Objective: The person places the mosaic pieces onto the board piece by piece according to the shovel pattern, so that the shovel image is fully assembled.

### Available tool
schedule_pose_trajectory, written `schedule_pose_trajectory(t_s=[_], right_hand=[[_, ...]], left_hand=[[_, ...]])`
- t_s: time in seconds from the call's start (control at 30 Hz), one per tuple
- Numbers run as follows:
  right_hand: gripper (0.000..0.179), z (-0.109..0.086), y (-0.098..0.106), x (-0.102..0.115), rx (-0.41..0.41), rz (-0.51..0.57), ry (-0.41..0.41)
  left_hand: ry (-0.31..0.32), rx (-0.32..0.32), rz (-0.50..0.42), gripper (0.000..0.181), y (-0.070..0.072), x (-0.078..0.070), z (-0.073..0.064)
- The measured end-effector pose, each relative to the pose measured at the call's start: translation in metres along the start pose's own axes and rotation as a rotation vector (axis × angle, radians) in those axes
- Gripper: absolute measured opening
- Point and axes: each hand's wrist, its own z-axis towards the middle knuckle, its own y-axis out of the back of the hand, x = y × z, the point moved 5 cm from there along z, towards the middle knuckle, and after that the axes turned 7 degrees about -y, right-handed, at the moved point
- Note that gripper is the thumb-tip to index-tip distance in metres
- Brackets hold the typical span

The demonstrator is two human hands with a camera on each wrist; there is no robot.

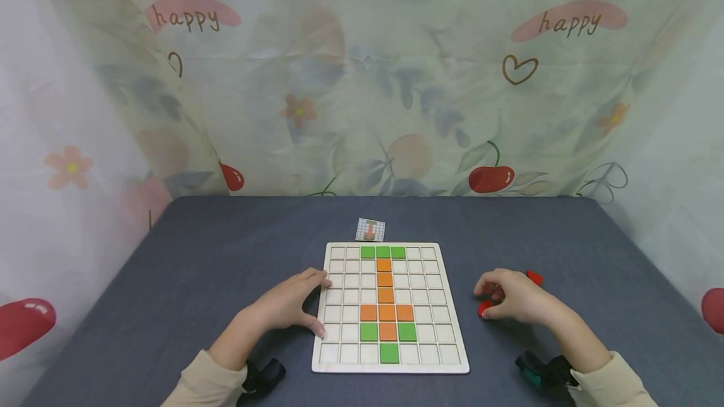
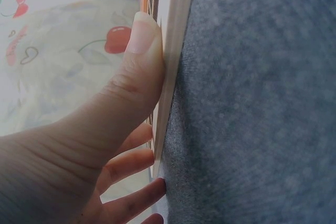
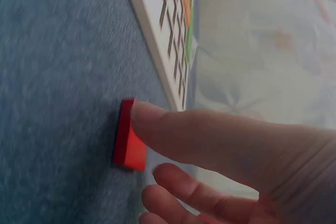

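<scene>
A white grid board (image 1: 339, 353) lies on the dark table with orange tiles (image 1: 386, 295) and green tiles (image 1: 389, 353) set in its squares. At its left edge is my left hand (image 1: 283, 301), fingers spread, the thumb (image 2: 142, 38) resting against the rim. Right of the board, my right hand (image 1: 515, 297) curls its fingers around a small red tile (image 3: 131, 140) lying on the table. The thumb (image 3: 163, 129) presses on one edge of this tile, with the other fingertips close to its far side. Another red piece (image 1: 534, 277) lies behind that hand, partly hidden.
A small picture card (image 1: 370, 230) showing a grid pattern lies just behind the board. The dark blue-grey tablecloth (image 1: 170, 281) covers the table. A cloth printed with cherries, flowers and hearts (image 1: 367, 80) hangs behind and at both sides. Each wrist wears a black strap.
</scene>
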Motion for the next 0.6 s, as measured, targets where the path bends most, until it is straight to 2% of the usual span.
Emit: schedule_pose_trajectory(t_s=[0.27,0.6], right_hand=[[0.024,0.0026,-0.0045,-0.0077,0.064,0.036,0.04],[0.015,0.0039,-0.0061,-0.0063,0.032,0.023,0.103]], left_hand=[[-0.001,0.001,-0.001,0.087,-0.0003,0.0003,-0.0001],[0.005,0.007,-0.005,0.087,-0.0004,0.0003,-0.0002]])
